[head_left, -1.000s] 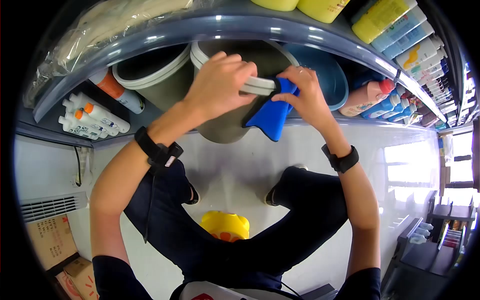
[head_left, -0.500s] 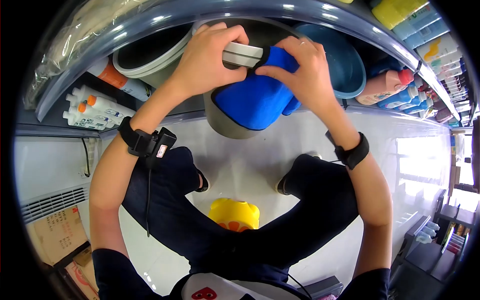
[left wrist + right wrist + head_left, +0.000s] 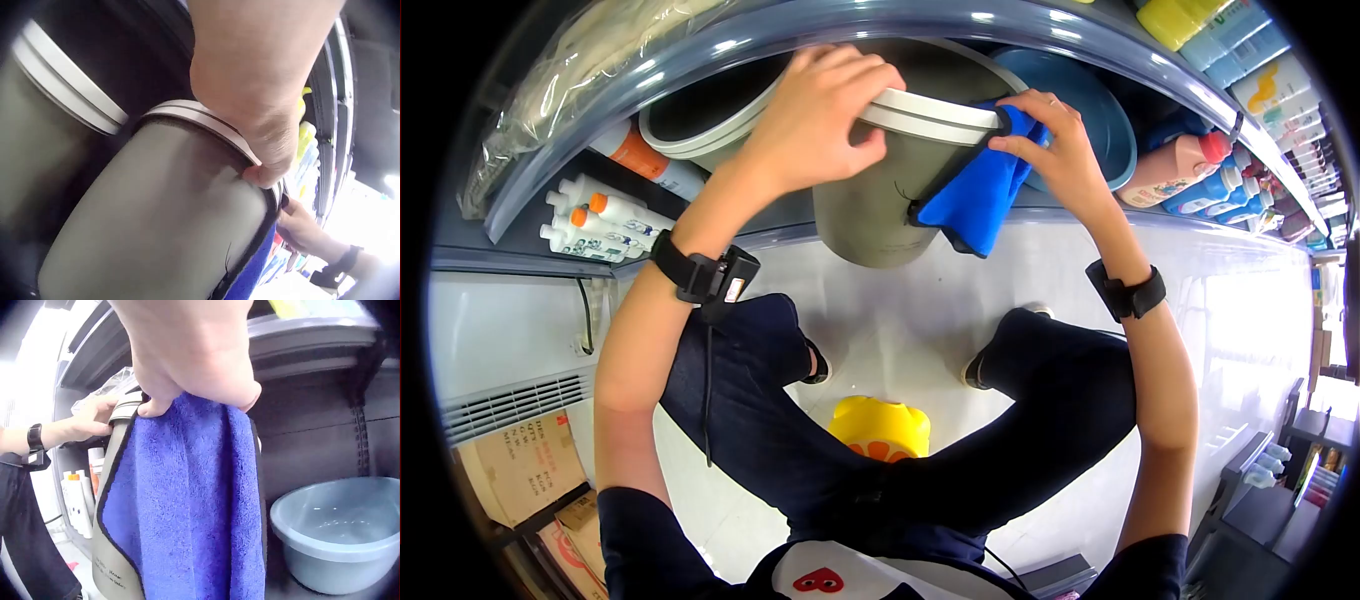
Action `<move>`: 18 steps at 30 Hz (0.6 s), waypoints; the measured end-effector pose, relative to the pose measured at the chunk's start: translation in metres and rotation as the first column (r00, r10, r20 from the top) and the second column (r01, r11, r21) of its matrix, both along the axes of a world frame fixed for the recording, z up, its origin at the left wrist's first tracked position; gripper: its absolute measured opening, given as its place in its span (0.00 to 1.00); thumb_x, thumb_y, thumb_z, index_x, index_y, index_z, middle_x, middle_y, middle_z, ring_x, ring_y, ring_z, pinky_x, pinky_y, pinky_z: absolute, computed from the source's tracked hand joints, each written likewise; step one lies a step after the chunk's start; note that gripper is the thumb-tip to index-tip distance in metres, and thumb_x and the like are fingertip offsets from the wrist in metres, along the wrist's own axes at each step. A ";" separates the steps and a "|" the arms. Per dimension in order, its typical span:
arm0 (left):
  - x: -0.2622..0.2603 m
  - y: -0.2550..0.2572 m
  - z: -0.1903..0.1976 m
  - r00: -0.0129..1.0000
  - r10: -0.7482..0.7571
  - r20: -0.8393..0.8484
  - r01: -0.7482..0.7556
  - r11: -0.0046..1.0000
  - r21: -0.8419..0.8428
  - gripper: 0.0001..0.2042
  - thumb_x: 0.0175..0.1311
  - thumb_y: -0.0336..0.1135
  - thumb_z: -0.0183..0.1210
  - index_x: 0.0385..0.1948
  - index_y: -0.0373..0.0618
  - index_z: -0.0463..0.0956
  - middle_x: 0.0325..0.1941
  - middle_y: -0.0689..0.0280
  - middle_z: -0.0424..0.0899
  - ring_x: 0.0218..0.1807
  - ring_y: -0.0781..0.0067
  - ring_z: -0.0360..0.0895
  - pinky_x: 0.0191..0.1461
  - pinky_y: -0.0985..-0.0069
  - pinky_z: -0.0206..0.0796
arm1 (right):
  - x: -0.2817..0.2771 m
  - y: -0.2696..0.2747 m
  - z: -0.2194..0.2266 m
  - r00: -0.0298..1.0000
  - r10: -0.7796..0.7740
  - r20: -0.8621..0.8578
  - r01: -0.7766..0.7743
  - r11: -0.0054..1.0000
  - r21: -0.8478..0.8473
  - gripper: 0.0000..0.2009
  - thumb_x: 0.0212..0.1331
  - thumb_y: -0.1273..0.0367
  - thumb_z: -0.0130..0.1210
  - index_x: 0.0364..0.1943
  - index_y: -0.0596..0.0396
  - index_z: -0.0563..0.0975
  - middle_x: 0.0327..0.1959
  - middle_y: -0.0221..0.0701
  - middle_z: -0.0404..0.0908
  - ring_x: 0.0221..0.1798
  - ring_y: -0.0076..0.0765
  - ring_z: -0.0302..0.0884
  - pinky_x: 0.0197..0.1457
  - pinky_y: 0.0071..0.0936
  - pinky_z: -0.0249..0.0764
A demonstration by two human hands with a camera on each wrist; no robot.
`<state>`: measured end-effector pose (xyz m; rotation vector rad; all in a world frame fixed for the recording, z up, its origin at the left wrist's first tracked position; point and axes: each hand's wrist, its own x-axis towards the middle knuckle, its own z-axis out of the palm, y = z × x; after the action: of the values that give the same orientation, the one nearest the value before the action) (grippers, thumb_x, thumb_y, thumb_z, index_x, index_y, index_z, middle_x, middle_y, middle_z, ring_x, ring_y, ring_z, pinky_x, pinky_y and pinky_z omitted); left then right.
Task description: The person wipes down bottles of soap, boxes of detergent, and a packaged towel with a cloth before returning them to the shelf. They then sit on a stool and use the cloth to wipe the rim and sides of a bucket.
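A grey-green bucket point(image 3: 875, 200) with a white rim stands at the front of the low shelf. My left hand point(image 3: 820, 120) grips its rim, fingers over the top and thumb on the outer wall. On the rim's right side, my right hand point(image 3: 1060, 150) pinches a blue towel point(image 3: 975, 200) with black edging. The towel drapes down the bucket's outside in folds, as the right wrist view shows its fuzzy face point(image 3: 187, 500). Small dark print shows low on the bucket's wall point(image 3: 109, 569).
Another white-rimmed bucket point(image 3: 725, 150) stands to the left, with white bottles point(image 3: 605, 220) beyond it. At right are a blue basin point(image 3: 1105, 130) and a pink bottle point(image 3: 1175, 170). A shelf edge point(image 3: 960, 25) curves above. Something yellow point(image 3: 880, 425) sits on the floor between the legs.
The right hand has moved right along the rim with the towel. Half a second ago the towel spread across the bucket's front; now it hangs at the right side. The left hand stays on the rim.
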<state>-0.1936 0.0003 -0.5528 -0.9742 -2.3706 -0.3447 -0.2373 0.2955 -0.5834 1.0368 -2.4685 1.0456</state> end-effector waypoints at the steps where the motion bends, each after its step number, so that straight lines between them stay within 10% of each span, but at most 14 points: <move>1: 0.001 0.006 -0.001 1.000 0.000 0.001 0.000 1.000 0.014 0.20 0.47 0.31 0.66 0.44 0.46 0.75 0.44 0.65 0.78 0.49 0.60 0.74 0.56 0.65 0.62 | 0.001 0.000 0.000 1.000 -0.007 0.028 0.007 1.000 -0.022 0.19 0.50 0.63 0.71 0.42 0.61 0.82 0.44 0.37 0.85 0.48 0.45 0.78 0.63 0.41 0.64; 10: 0.016 0.049 -0.008 0.991 0.118 0.067 -0.117 0.993 -0.019 0.21 0.45 0.34 0.69 0.44 0.46 0.74 0.41 0.67 0.79 0.48 0.63 0.74 0.54 0.64 0.57 | 0.038 -0.046 0.010 0.962 -0.254 -0.100 0.256 0.967 0.004 0.21 0.44 0.55 0.74 0.37 0.54 0.83 0.35 0.30 0.83 0.47 0.41 0.78 0.64 0.41 0.60; 18: 0.011 0.024 0.003 0.956 0.058 0.288 -0.114 0.977 0.181 0.13 0.44 0.32 0.71 0.33 0.49 0.80 0.27 0.65 0.77 0.38 0.61 0.73 0.46 0.68 0.61 | 0.012 -0.012 0.002 0.977 -0.157 -0.143 0.175 0.976 0.128 0.24 0.42 0.51 0.74 0.39 0.52 0.85 0.43 0.33 0.87 0.54 0.38 0.79 0.73 0.41 0.54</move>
<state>-0.1827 0.0246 -0.5493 -0.7679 -2.5621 -0.7110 -0.2258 0.2834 -0.5812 0.8880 -2.4978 0.7383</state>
